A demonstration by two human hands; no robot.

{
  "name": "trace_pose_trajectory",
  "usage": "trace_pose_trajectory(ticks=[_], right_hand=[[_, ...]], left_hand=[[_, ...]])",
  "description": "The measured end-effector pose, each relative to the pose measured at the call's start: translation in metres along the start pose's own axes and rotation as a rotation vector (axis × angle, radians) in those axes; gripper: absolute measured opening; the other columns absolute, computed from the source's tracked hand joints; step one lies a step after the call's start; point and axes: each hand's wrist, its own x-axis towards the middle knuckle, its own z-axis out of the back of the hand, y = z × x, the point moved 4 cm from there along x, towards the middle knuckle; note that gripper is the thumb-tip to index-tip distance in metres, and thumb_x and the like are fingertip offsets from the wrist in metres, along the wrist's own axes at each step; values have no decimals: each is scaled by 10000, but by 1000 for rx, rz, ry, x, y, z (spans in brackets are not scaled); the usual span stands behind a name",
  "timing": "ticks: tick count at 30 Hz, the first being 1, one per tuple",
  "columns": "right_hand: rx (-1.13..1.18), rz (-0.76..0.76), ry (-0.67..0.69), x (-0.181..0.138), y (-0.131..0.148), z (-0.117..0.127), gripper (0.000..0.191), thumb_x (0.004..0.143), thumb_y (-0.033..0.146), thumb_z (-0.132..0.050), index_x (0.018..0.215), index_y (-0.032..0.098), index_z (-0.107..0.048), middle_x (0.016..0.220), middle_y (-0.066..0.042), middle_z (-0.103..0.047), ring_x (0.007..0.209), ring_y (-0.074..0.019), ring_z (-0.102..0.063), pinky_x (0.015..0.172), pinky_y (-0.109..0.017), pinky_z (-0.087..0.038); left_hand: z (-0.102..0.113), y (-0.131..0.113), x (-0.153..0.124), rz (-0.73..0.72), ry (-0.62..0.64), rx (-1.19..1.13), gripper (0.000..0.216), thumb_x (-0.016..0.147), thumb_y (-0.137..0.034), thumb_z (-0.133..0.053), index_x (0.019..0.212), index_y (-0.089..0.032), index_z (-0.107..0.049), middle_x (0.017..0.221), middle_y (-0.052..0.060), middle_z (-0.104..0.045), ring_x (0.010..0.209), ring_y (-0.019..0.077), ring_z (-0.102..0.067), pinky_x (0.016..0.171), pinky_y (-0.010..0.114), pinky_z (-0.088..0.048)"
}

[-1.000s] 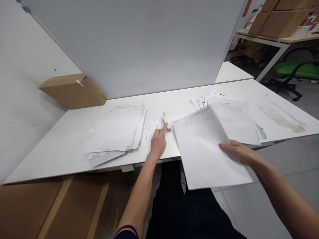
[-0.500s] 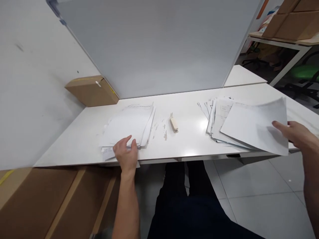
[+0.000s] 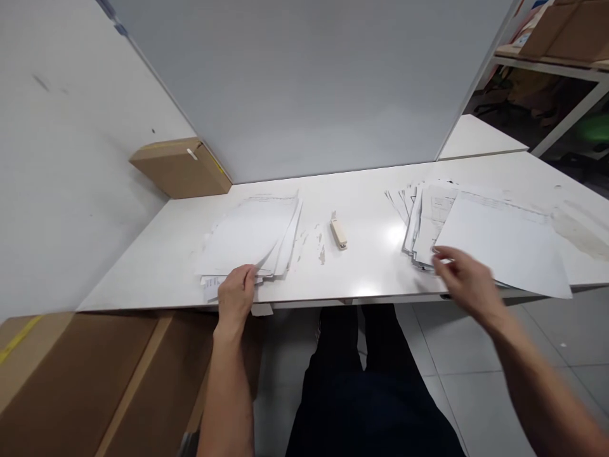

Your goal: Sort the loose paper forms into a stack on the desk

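My left hand (image 3: 236,294) pinches the near corner of the left paper stack (image 3: 250,238), lifting the top sheets a little. My right hand (image 3: 464,282) hovers over the table's front edge beside the right paper stack (image 3: 495,238); it is blurred by motion, fingers loosely apart, holding nothing. A small beige stapler (image 3: 339,232) lies on the white table (image 3: 361,270) between the two stacks, with scraps of paper next to it.
A grey partition panel (image 3: 304,82) stands along the back of the table. A cardboard box (image 3: 181,167) sits at the back left corner, and flat cardboard (image 3: 85,381) leans below the table on the left. Another table with boxes (image 3: 561,38) stands at far right.
My right hand laid its sheet on the right stack, let go and drew back toward me. My left hand moved from the stapler to the left stack's near corner.
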Motion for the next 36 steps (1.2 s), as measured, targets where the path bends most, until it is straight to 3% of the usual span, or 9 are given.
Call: trace_pose_trajectory(ticks=[5,9,13,16,19,23,26,32,36], right_hand=[[599,-71,557,-16,75,-97,430,842,513,-462,1108,194,-572,925,-90,-661,677,-184,-636,622,-337,-526],[1089,-335,870,-21,110,-143,577,813,588,-461,1209,170,-496,1159,-148,-589,818,-197,-650,710,-361,-540],[1090,-341,824,-25,103,-154,451,750,471,-623,1045,130,-614,959,-101,-686,805,-204,-646,748,-332,-513],[1002,-378,658,-32,77,-143,342,732,392,-659,952,130,-653,872,-71,-714,807,-226,-651,744,-323,-507],[997,-511,461,-40,42,-117,310,727,363,-666,962,162,-643,922,-70,-716,819,-245,-662,709,-328,-530],[963,-650,221,-47,-2,-78,341,696,338,-691,993,186,-622,973,-83,-708,848,-276,-664,664,-345,-560],[933,-707,238,-55,-20,-67,316,686,326,-701,958,180,-630,965,-96,-709,841,-293,-666,637,-353,-566],[995,-717,294,-61,-24,-82,350,706,322,-690,1017,173,-627,956,-101,-710,860,-291,-663,678,-361,-557],[996,-689,251,-59,-18,-86,348,723,315,-667,1036,168,-619,967,-94,-708,870,-283,-662,695,-356,-550]], left_hand=[[21,-46,-5,-107,-288,-54,164,860,-185,-452,925,-132,-592,875,103,-651,858,194,-606,780,322,-483],[18,-120,-32,-559,-31,-185,214,817,-58,-441,956,-149,-575,948,88,-649,1046,209,-561,916,379,-441],[13,-166,-67,-753,148,-228,181,811,-67,-477,926,-136,-598,951,77,-659,1086,225,-547,962,401,-408],[12,-170,-80,-763,206,-321,154,831,-195,-519,954,-159,-605,953,74,-663,1078,229,-550,953,399,-415],[13,-143,-76,-491,109,-420,167,835,-271,-517,954,-193,-604,903,77,-663,954,216,-597,866,384,-462],[2,-74,-67,339,-42,-415,148,820,-316,-521,855,-184,-578,762,52,-622,685,161,-599,663,317,-498],[-16,-41,-64,758,2,-646,368,764,-428,-561,1006,-154,-525,869,69,-618,589,126,-589,552,280,-501],[-31,-40,-38,843,221,-708,366,683,-492,-597,810,-151,-553,656,-10,-561,423,84,-479,399,212,-364],[-22,-56,-28,674,41,-446,331,682,-407,-596,529,-182,-408,503,-63,-364,467,72,-357,454,203,-322]])
